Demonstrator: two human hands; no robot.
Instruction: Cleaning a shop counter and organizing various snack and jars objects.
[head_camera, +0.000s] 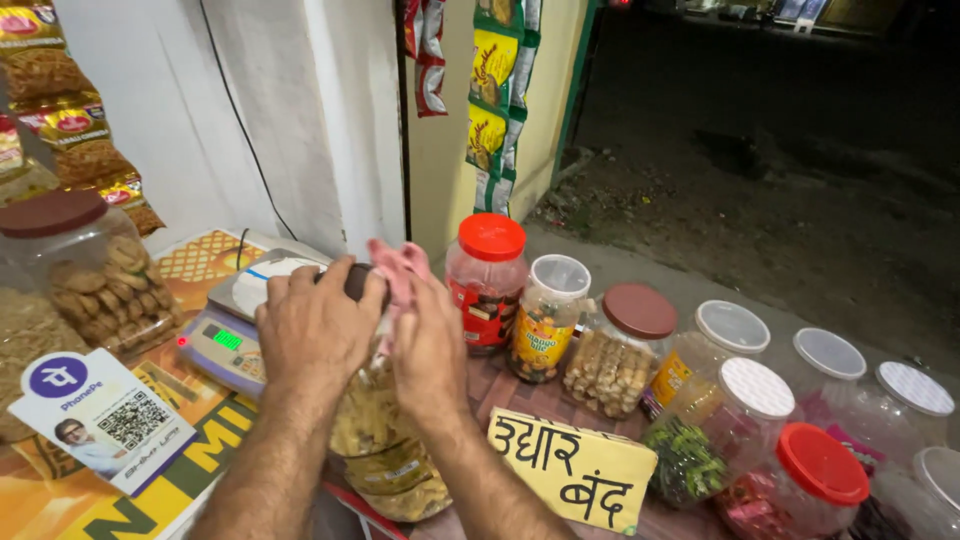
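My left hand (316, 325) grips the dark lid of a clear plastic jar (385, 455) that holds yellow snacks and stands at the counter's front. My right hand (428, 345) presses a pink cloth (398, 265) against the same jar's top, right beside the left hand. A small weighing scale (232, 335) with a green lit display sits just behind and left of my left hand, partly hidden by it.
A row of snack jars runs right: a red-lidded jar (487, 280), a clear-lidded jar (545, 320), a brown-lidded jar (620, 350) and several more. A yellow handwritten sign (570, 470) leans in front. A biscuit jar (95, 270) and a payment code card (100, 420) stand left. Snack packets (492, 100) hang on the wall.
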